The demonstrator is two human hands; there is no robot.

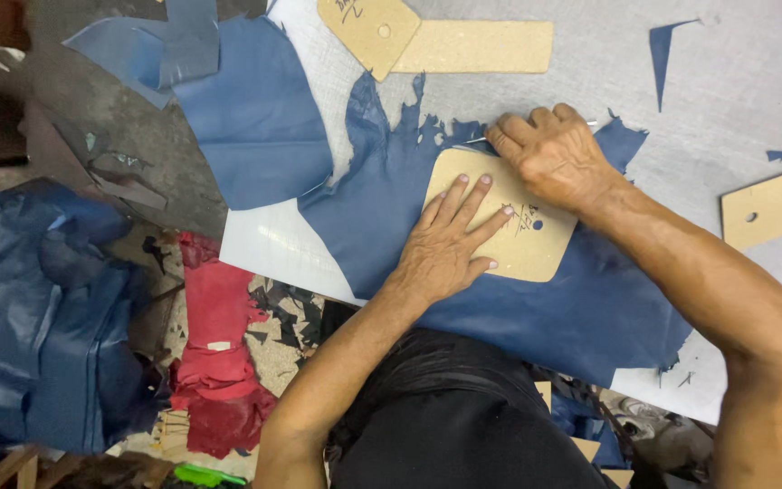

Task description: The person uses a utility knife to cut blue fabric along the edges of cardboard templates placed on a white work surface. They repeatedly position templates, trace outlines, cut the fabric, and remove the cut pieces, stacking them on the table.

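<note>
Left hand lies flat, fingers spread, pressing the cardboard template.

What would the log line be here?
left hand: flat on cardboard template | right hand: gripping thin blade at template edge | under: blue leather

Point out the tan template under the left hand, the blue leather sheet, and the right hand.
tan template (536,249): head view, bare lower right part.
blue leather sheet (581,317): head view, wide part below the template.
right hand (554,158): head view, back of the hand.
</note>
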